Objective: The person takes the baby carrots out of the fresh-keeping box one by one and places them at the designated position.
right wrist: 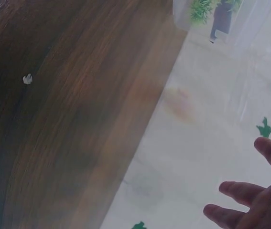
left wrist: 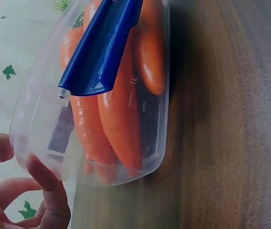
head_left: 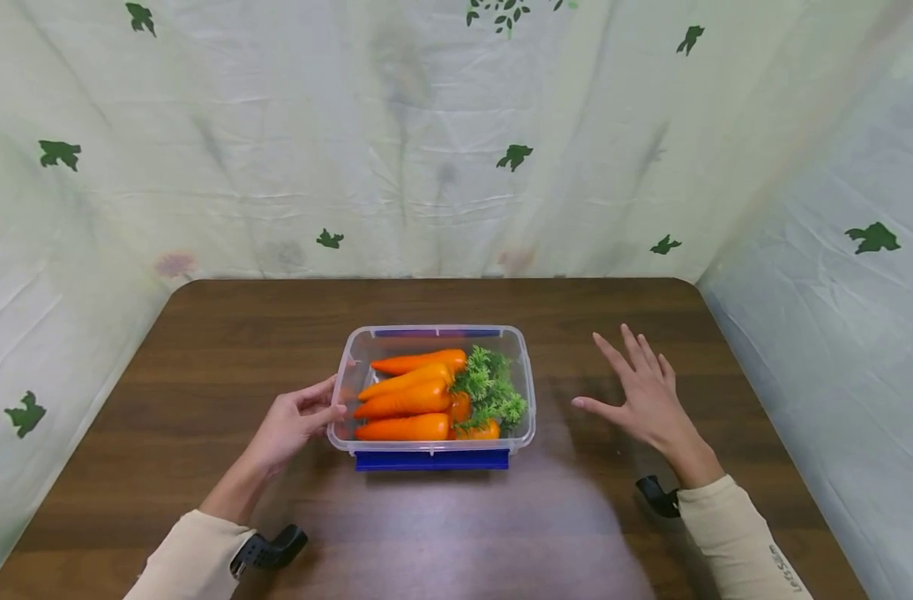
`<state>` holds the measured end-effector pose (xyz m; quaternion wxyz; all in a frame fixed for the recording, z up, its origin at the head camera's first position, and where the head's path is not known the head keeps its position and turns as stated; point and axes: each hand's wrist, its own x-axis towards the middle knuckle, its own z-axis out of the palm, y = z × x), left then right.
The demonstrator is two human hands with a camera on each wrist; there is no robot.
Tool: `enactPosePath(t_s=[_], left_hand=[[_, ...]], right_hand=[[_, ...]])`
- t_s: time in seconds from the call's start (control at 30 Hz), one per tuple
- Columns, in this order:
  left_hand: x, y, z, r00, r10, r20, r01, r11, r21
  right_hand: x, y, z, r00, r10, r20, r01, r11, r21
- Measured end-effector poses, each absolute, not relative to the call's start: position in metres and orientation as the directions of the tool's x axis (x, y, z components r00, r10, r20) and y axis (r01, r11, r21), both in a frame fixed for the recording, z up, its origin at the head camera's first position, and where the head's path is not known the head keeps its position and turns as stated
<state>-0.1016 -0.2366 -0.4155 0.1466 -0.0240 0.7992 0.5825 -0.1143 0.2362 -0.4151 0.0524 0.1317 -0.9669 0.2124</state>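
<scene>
A clear plastic food container (head_left: 431,446) without a lid on it stands near the middle of the table. Its long-side clips are blue, and the front clip (left wrist: 102,52) hangs down. Several orange carrots (head_left: 404,400) with frilly green tops (head_left: 490,387) lie inside, tips toward the left. My left hand (head_left: 295,425) pinches the container's left wall at the rim, thumb on the near side; in the left wrist view its fingers (left wrist: 49,191) bend around that edge. My right hand (head_left: 647,400) hovers right of the container with fingers spread, holding nothing.
The brown wooden table (head_left: 614,300) ends at a pale curtain (head_left: 441,208) with green leaf shapes, which also hangs at both sides. A tiny white scrap (right wrist: 27,79) lies on the tabletop. Dark camera mounts (head_left: 272,547) sit at both wrists.
</scene>
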Motion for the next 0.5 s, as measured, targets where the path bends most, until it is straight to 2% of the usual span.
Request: enactPosePath(t_s=[0.3,0.5], left_hand=[[-0.099,-0.239,-0.416,-0.945,0.137,-0.297,-0.235,0.348,0.908],[-0.106,-0.248,-0.417,-0.925,0.201,-0.323,-0.27,0.253,0.929]], right_hand=[[-0.115,0.237,-0.415,-0.963,-0.232,0.135,-0.267,0.879,-0.394],[-0.117,0.237,-0.414,-0.963,-0.235,0.129,-0.267,0.876,-0.401]])
